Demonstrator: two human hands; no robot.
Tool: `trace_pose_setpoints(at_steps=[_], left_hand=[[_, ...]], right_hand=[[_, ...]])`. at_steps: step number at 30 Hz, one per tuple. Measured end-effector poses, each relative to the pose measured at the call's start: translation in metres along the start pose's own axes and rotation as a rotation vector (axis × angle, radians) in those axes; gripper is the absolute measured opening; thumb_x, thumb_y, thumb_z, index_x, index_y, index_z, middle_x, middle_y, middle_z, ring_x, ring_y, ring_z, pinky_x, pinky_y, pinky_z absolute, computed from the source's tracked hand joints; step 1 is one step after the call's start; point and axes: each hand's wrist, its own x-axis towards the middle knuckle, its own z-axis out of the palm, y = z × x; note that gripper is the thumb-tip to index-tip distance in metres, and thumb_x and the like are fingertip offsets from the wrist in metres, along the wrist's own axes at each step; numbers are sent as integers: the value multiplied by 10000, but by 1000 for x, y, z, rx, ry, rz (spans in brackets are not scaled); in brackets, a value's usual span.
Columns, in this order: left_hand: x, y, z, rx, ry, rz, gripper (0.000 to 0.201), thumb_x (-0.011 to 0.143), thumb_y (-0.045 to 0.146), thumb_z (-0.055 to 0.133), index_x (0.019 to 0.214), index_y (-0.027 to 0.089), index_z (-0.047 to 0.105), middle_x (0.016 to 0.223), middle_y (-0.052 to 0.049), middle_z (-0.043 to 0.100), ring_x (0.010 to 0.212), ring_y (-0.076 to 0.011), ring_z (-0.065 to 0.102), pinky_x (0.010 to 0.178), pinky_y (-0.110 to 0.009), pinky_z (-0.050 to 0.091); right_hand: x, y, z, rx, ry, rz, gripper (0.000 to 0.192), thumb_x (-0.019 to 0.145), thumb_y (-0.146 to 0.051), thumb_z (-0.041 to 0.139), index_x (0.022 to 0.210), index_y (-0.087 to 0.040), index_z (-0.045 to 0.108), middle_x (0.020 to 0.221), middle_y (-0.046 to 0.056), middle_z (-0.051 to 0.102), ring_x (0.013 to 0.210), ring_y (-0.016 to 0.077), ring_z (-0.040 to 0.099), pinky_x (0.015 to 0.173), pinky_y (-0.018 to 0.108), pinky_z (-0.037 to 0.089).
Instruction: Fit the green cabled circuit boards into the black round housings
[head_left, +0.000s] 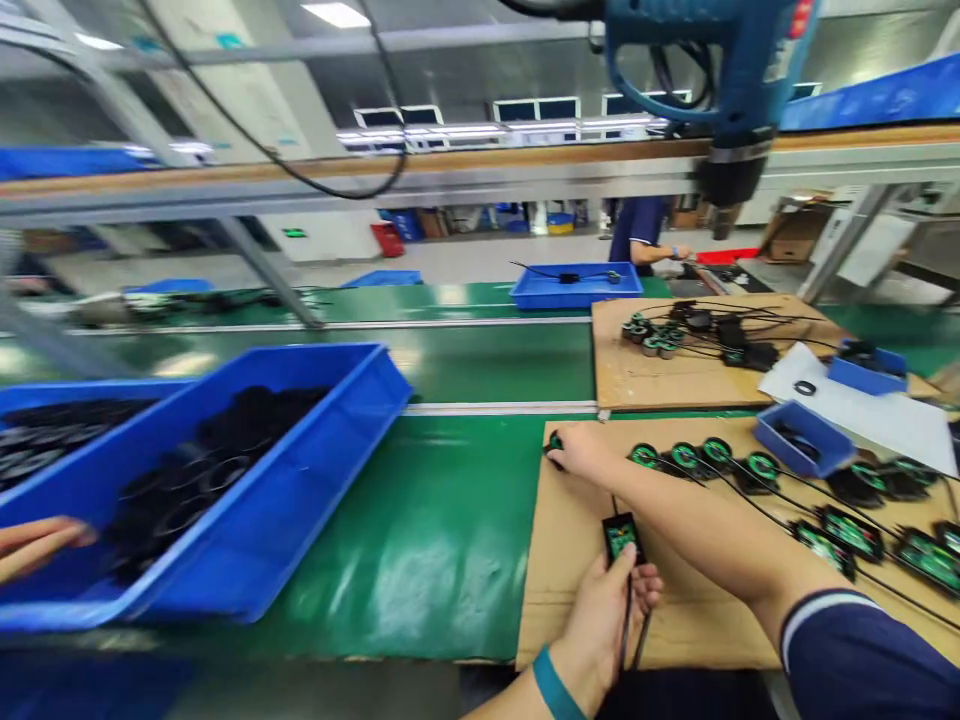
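My left hand (611, 605), with a teal band at its wrist, grips a small black rectangular housing (621, 538) with a green circuit board showing inside. Black cable hangs down from it past my palm. Farther forward, my right hand (583, 452) has its fingers closed on a round black part (553, 450) with some green on it, near the left corner of a cardboard sheet (559, 580). A cable runs between the two parts, partly hidden by my right forearm. Right of that forearm lie several similar round parts (685, 457) and open rectangular housings (851, 532) with boards.
Blue bins (322, 480) of black rings stand at left; another person's hand (45, 545) reaches into one. A blue power tool (739, 110) hangs overhead. Small blue trays (802, 440) sit at right. Beyond the green belt (427, 520), a second cardboard (622, 385) carries cabled parts. A person (641, 235) stands behind.
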Motion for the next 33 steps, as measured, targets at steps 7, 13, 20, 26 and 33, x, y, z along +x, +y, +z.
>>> trace_pose_setpoints(at_steps=[7, 13, 20, 26, 33], left_hand=[[17, 4, 6, 130, -31, -15, 233, 997, 299, 607, 1081, 84, 577, 929, -190, 728, 757, -184, 722, 649, -243, 566], [0, 24, -21, 385, -199, -95, 611, 806, 658, 754, 1027, 107, 613, 1006, -190, 721, 815, -229, 727, 715, -306, 581], [12, 104, -82, 1370, -1, 537, 697, 841, 800, 505, 1000, 136, 646, 832, -97, 669, 674, -212, 624, 604, -336, 509], [85, 146, -67, 1609, 193, 1249, 789, 895, 606, 576, 1493, 112, 432, 1588, -241, 333, 1495, -401, 322, 1212, -585, 329], [122, 140, -52, 1557, 119, 1201, 507, 998, 355, 490, 1465, 156, 503, 1587, -172, 368, 1499, -311, 330, 1263, -518, 272]], right_hand=[[-67, 33, -4, 61, 201, -26, 427, 918, -412, 739, 1240, -138, 683, 1313, 159, 657, 1270, 280, 584, 1115, 382, 436], [-229, 60, 53, 492, 535, 111, 293, 1020, -411, 565, 1138, -162, 665, 1098, 141, 698, 1020, 235, 665, 915, 377, 560], [-280, 44, 81, 381, 154, -177, 500, 837, -616, 759, 1073, -176, 732, 1471, 195, 530, 1366, 358, 467, 1124, 557, 414], [-282, 32, 67, 468, 16, -333, 347, 933, -492, 689, 831, -161, 696, 1316, 143, 643, 1234, 293, 578, 1071, 473, 464], [-333, 74, -3, 695, 19, 167, 334, 985, -557, 470, 872, -372, 724, 905, 88, 715, 879, 232, 727, 776, 365, 579]])
